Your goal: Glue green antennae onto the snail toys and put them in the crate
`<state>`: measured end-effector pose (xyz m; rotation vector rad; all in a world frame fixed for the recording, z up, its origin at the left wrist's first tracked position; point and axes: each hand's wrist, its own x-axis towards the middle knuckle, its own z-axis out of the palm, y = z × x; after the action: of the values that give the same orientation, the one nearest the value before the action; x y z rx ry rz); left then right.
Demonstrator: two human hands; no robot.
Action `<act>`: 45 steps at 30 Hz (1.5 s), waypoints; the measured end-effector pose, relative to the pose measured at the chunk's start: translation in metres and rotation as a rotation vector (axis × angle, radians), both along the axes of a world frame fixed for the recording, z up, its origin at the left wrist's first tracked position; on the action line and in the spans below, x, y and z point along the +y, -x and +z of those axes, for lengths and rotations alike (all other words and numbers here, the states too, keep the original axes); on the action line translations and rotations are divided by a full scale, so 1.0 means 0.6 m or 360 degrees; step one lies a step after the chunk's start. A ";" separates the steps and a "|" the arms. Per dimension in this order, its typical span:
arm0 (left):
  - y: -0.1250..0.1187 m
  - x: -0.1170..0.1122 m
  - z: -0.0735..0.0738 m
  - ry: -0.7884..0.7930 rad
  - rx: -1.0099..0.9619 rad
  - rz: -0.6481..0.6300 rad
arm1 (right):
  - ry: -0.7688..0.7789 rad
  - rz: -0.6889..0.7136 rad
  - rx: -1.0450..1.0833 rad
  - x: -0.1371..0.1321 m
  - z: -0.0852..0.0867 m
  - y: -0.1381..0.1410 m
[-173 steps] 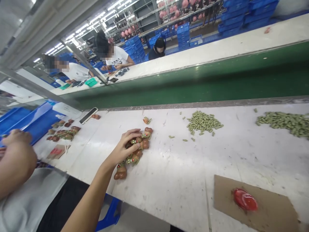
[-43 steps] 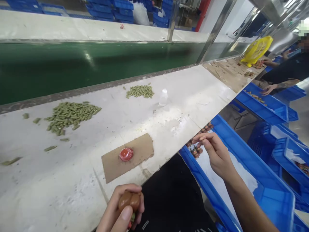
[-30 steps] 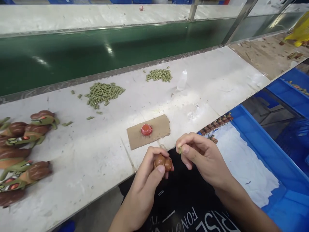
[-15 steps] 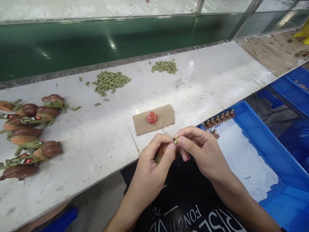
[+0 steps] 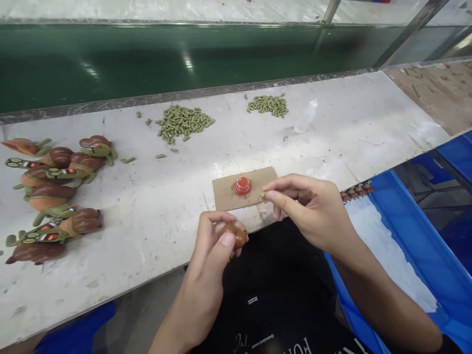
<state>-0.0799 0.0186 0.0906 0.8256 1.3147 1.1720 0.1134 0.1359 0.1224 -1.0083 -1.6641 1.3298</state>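
Observation:
My left hand [image 5: 212, 250] is closed round a small brown toy figure [image 5: 234, 236], held just off the white table's [image 5: 155, 211] near edge. My right hand [image 5: 309, 209] pinches a tiny green piece [image 5: 263, 195] between thumb and forefinger, over the edge of a cardboard scrap [image 5: 224, 192]. A small red cap [image 5: 242, 186] with red liquid sits on that cardboard, just left of my right fingertips. The two hands are a little apart.
Several brown and green toy figures [image 5: 55, 191] lie at the table's left. Two heaps of green pieces [image 5: 182, 123] [image 5: 268, 104] and a small clear bottle [image 5: 306, 117] sit near the green conveyor belt [image 5: 184, 54]. A blue crate [image 5: 413, 236] with white lining stands at my right.
My right hand has drawn away from the figure and carried the green piece up toward the red cap. The left hand with the figure has dropped slightly.

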 end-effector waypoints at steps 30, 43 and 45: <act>0.031 0.066 -0.008 -0.0197 0.0184 0.0516 | -0.0616 0.0340 -0.0783 0.085 0.004 0.054; 0.007 0.074 0.005 -0.0040 0.0445 0.0560 | -0.0500 0.0230 -0.0631 0.077 0.002 0.043; 0.007 0.073 0.003 -0.0084 0.0446 0.0562 | -0.0438 0.0139 -0.0546 0.073 -0.001 0.038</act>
<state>-0.0840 0.0623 0.0925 0.8390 1.7172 1.4066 0.0907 0.1799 0.1218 -1.0488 -2.1024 0.9819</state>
